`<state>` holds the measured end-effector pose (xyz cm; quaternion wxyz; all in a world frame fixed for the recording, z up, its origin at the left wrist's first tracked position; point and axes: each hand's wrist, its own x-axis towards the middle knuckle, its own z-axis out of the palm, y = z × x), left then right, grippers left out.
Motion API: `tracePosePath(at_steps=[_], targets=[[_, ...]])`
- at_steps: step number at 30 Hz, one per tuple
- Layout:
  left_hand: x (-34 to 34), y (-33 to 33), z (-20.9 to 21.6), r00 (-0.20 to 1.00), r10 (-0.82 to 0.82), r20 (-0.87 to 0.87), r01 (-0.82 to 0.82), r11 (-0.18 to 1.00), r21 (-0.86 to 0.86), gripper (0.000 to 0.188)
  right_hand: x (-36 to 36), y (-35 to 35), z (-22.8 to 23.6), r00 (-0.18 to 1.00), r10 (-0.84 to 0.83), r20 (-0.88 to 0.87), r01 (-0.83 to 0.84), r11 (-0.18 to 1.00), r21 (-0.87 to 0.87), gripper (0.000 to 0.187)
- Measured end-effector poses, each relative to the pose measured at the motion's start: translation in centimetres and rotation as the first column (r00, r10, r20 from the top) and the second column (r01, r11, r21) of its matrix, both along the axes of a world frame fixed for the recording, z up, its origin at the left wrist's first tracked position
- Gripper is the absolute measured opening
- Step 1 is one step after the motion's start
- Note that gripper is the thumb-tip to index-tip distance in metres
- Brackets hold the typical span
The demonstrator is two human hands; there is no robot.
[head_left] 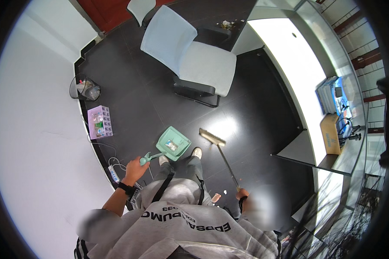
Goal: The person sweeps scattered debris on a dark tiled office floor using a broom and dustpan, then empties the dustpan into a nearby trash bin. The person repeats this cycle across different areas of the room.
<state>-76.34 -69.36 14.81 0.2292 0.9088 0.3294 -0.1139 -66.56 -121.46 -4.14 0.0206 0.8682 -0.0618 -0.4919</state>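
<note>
My left hand [135, 172] is closed round the green handle of a dustpan [163, 139], whose pan rests on the dark floor just ahead of my feet. Some small litter [171, 145] lies inside the pan. In my right hand [242, 194] is the stick of a broom [212, 137]. Its beige bristle head sits on the floor to the right of the dustpan, apart from it. Near my right hand, a reddish-brown scrap [216, 197] and a small white bit [224, 191] lie on the floor.
A grey-white office chair [207, 64] stands ahead. By the left wall are a mesh wastebasket [89, 90], a lilac crate [100, 122] and a power strip [113, 173] with cords. A white desk [296, 52] curves along the right. More litter [226, 25] lies far ahead.
</note>
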Motion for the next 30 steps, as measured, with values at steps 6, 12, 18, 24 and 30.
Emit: tracePosePath(at_steps=[6,12,18,24,30], targets=[[0.9,2.5,-0.9,0.994,-0.097,0.040,0.097,0.995,0.008,0.037,-4.9,-3.0,2.4,0.957,-0.242,0.162,0.230,0.969,0.087,0.024],[2.1,2.2,-0.9,0.993,-0.120,0.013,0.121,0.992,-0.036,0.036,-3.4,-3.7,-0.1,0.898,-0.330,0.290,0.300,0.943,0.142,0.018],[6.2,-1.5,-0.4,1.000,-0.002,0.009,0.001,1.000,0.016,0.038,13.6,-2.4,0.9,0.907,-0.266,0.328,0.218,0.960,0.176,0.025],[11.2,-9.0,0.5,0.970,0.241,-0.043,-0.233,0.963,0.137,0.040,33.4,-3.4,-2.7,0.937,-0.046,0.348,-0.008,0.988,0.152,0.030],[14.0,-15.9,1.1,0.884,0.468,-0.005,-0.455,0.862,0.225,0.038,46.2,-1.1,-6.8,0.936,0.220,0.274,-0.272,0.947,0.172,0.029]])
